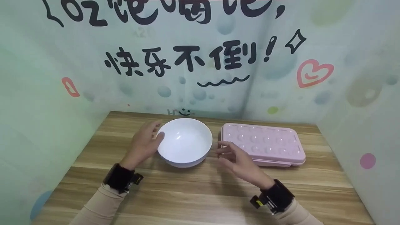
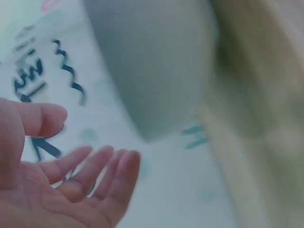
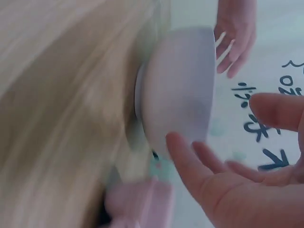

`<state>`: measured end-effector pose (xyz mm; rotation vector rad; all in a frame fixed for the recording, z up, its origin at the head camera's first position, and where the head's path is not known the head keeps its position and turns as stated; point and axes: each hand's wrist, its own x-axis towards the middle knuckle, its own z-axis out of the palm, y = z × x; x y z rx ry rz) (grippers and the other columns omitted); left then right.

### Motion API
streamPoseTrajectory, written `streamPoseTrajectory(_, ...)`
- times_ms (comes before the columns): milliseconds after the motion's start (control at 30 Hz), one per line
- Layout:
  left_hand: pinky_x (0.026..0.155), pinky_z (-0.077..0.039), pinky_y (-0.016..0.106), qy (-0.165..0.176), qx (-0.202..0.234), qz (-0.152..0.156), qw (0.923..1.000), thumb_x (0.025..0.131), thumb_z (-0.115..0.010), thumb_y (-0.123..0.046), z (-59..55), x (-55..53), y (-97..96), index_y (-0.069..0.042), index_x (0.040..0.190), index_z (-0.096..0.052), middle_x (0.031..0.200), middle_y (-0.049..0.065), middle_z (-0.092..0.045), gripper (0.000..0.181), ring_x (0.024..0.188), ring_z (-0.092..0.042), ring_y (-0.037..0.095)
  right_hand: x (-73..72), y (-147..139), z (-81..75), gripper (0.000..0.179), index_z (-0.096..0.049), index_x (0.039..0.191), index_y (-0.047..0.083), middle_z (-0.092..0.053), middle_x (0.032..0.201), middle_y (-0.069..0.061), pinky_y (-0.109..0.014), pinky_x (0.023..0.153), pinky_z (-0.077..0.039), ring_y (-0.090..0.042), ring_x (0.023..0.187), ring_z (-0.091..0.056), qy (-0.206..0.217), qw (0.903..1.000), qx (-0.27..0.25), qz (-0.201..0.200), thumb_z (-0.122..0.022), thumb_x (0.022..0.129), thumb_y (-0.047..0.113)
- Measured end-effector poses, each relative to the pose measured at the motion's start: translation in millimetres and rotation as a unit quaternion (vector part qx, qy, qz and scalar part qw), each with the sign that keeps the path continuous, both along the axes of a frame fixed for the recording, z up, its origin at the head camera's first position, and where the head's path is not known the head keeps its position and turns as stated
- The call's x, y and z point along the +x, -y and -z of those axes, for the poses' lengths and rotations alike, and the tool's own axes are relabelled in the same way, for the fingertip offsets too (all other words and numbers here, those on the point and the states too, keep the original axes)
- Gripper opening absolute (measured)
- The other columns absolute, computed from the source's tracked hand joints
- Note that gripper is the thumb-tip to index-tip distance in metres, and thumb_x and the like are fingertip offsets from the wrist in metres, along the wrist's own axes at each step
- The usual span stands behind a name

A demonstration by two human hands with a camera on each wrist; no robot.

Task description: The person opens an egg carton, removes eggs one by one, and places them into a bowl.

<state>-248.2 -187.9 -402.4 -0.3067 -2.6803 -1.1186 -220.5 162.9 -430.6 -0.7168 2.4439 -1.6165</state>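
Observation:
A white bowl (image 1: 184,142) stands upright on the wooden table, its smooth inside facing up. My left hand (image 1: 145,142) is at the bowl's left rim, fingers loosely bent; the left wrist view shows a gap between that hand (image 2: 80,190) and the bowl (image 2: 152,61). To the bowl's right, my right hand (image 1: 239,162) hovers with fingers spread and slightly curved, holding nothing. Behind it lies a closed pink egg box (image 1: 265,142) with rows of round bumps on its lid. The right hand (image 3: 237,185) looks apart from the bowl (image 3: 180,90) in the right wrist view.
The wood-grain table (image 1: 187,197) ends at a pale printed backdrop (image 1: 150,97) with black lettering. Similar cloth walls close off the left and right sides. Each wrist carries a black strap (image 1: 120,178) with a small camera.

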Motion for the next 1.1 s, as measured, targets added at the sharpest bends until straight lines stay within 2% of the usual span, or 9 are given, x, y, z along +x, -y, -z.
streamPoseTrajectory(67,0.109,-0.049,0.053,-0.069,-0.033,0.017,0.9969,0.104,-0.064,-0.017,-7.6,6.6,-14.7,-0.006,0.146,-0.06,0.141,0.017,-0.063,0.043,0.13,-0.059,0.035,1.8,-19,-3.0,0.051,-0.053,0.148,-0.001,-0.068,0.133,-0.024,-0.047,0.104,-0.056,-0.043,0.123,-0.067,-0.07,0.9974,0.018,-0.003,-0.071,0.1,0.005)
streamPoseTrajectory(133,0.108,-0.05,0.05,-0.138,-0.065,0.04,0.9874,0.101,-0.069,-0.014,-12.8,12.4,-31.5,-0.006,0.139,-0.067,0.134,0.014,-0.068,0.038,0.126,-0.061,0.033,3.1,-38,-5.3,0.049,-0.059,0.142,0.0,-0.07,0.13,-0.021,-0.048,0.102,-0.057,-0.038,0.121,-0.069,-0.139,0.9893,0.043,0.005,-0.075,0.096,0.001)
streamPoseTrajectory(200,0.105,-0.051,0.047,-0.191,-0.091,0.07,0.9748,0.098,-0.072,-0.011,-15.7,17.2,-49.6,-0.006,0.133,-0.07,0.127,0.012,-0.07,0.035,0.12,-0.062,0.032,4.4,-58,-6.9,0.049,-0.063,0.139,0.002,-0.072,0.131,-0.015,-0.048,0.101,-0.057,-0.031,0.121,-0.069,-0.205,0.9749,0.083,0.024,-0.078,0.092,0.0)
streamPoseTrajectory(267,0.104,-0.052,0.045,-0.224,-0.11,0.106,0.9624,0.097,-0.073,-0.009,-16.5,21.7,-68.1,-0.006,0.129,-0.072,0.122,0.01,-0.072,0.033,0.116,-0.063,0.031,4.6,-77,-7.3,0.052,-0.066,0.136,0.004,-0.072,0.131,-0.01,-0.048,0.102,-0.056,-0.027,0.122,-0.069,-0.269,0.9534,0.129,0.047,-0.082,0.088,-0.002)
streamPoseTrajectory(400,0.104,-0.053,0.039,-0.226,-0.14,0.167,0.9495,0.095,-0.075,-0.012,-13.7,31.6,-105.4,-0.009,0.129,-0.073,0.122,0.007,-0.071,0.034,0.115,-0.064,0.026,3.4,-112,-4.8,0.056,-0.069,0.133,0.005,-0.07,0.133,-0.011,-0.05,0.104,-0.052,-0.032,0.125,-0.066,-0.348,0.9089,0.214,0.085,-0.087,0.08,-0.002)
streamPoseTrajectory(500,0.103,-0.054,0.034,-0.208,-0.162,0.193,0.9451,0.094,-0.077,-0.014,-7.5,34.3,-133.6,-0.01,0.13,-0.072,0.124,0.006,-0.07,0.037,0.117,-0.064,0.023,3.1,-134,-1.7,0.058,-0.07,0.131,0.005,-0.067,0.136,-0.021,-0.058,0.104,-0.051,-0.042,0.126,-0.063,-0.36,0.8956,0.244,0.093,-0.089,0.077,-0.001)
streamPoseTrajectory(767,0.105,-0.052,0.032,-0.181,-0.235,0.221,0.929,0.092,-0.079,-0.015,15.9,21.4,-196.9,-0.012,0.139,-0.067,0.132,0.005,-0.068,0.049,0.122,-0.064,0.021,-1.5,-170,7.2,0.072,-0.069,0.129,0.004,-0.059,0.139,-0.035,-0.072,0.095,-0.052,-0.058,0.12,-0.06,-0.361,0.8878,0.269,0.096,-0.096,0.063,-0.002)
streamPoseTrajectory(933,0.103,-0.054,0.035,-0.192,-0.276,0.185,0.9235,0.09,-0.081,-0.019,33.5,7.6,-218.0,-0.016,0.141,-0.067,0.137,0.004,-0.067,0.052,0.122,-0.064,0.022,-3.2,-177,8.7,0.076,-0.067,0.132,0.004,-0.057,0.14,-0.037,-0.073,0.094,-0.052,-0.06,0.122,-0.059,-0.332,0.8928,0.292,0.086,-0.097,0.063,-0.002)
streamPoseTrajectory(1100,0.112,-0.049,0.038,-0.179,-0.333,0.173,0.9094,0.088,-0.083,-0.025,49.0,-0.1,-230.1,-0.018,0.148,-0.061,0.147,0.006,-0.062,0.065,0.132,-0.058,0.025,-3.8,-177,7.4,0.075,-0.064,0.137,0.005,-0.058,0.14,-0.035,-0.07,0.097,-0.052,-0.057,0.125,-0.059,-0.3,0.8971,0.317,0.07,-0.094,0.069,-0.003)
